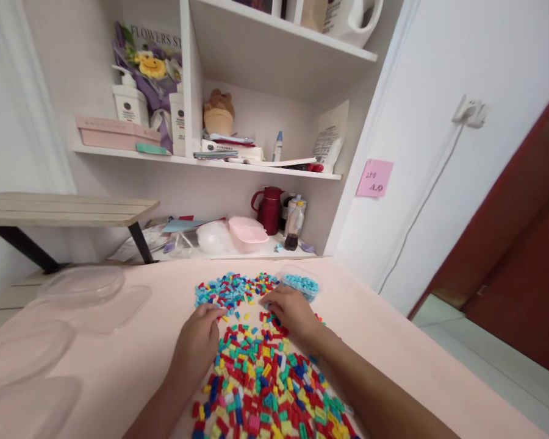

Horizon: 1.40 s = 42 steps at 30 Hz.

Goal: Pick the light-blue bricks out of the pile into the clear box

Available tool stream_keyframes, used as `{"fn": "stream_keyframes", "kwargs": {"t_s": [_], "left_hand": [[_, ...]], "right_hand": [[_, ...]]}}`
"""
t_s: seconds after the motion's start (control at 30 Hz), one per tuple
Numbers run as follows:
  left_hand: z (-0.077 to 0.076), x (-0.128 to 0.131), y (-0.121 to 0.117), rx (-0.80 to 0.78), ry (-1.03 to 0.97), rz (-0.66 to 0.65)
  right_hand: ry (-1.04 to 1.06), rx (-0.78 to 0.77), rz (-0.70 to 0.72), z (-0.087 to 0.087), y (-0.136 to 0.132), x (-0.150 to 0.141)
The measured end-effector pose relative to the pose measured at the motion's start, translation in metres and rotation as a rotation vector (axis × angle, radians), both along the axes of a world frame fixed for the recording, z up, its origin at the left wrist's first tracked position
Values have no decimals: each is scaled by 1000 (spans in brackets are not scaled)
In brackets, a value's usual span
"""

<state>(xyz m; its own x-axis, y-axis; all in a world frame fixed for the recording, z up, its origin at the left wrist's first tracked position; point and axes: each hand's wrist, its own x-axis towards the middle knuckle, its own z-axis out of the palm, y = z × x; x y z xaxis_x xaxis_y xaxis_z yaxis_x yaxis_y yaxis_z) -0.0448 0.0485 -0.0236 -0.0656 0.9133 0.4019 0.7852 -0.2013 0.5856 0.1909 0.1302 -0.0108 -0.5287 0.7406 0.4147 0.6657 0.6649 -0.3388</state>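
Small colourful toy building bricks (265, 381) lie in a large spread on the pink tabletop. Beyond them is a smaller heap of mostly light blue bricks (229, 289). My left hand (199, 338) rests at the left edge between the two groups, its fingers drawn together near the blue heap; what they hold, if anything, is too small to see. My right hand (295, 311) reaches in from the right, fingers apart and pointing down among the loose bricks. Just behind it stands a clear plastic box (318, 291) holding light blue bricks; my hand partly covers its near side.
Clear plastic lids or trays (114, 311) lie on the left of the table (165, 305). A wooden stand (64, 208) is behind them. On the low shelf are a pink container (248, 233), a red jug (269, 210) and a bottle (294, 227).
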Motion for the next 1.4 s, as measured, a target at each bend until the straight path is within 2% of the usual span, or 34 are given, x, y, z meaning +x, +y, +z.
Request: {"fn": "stream_keyframes", "kwargs": {"t_s": [0.3,0.43,0.57,0.73,0.87,1.03,1.2,1.4], "left_hand": [[4,0,0,-3,-41,10],[5,-1,0,1,-60,22],[5,-2,1,-3,-59,29],[5,-5,3,11,-39,27],[4,-9,5,26,-25,25],[3,-10,7,28,-15,17],[4,-9,7,12,-17,29],[4,-8,4,29,22,38]], "right_hand": [[60,34,-10,8,-6,-6],[190,107,-83,22,-2,5],[310,184,-201,33,11,28],[407,192,-389,28,25,53],[468,199,-440,25,29,58],[594,194,-382,24,31,56],[588,159,-301,23,28,47],[429,55,-34,28,4,12]]}}
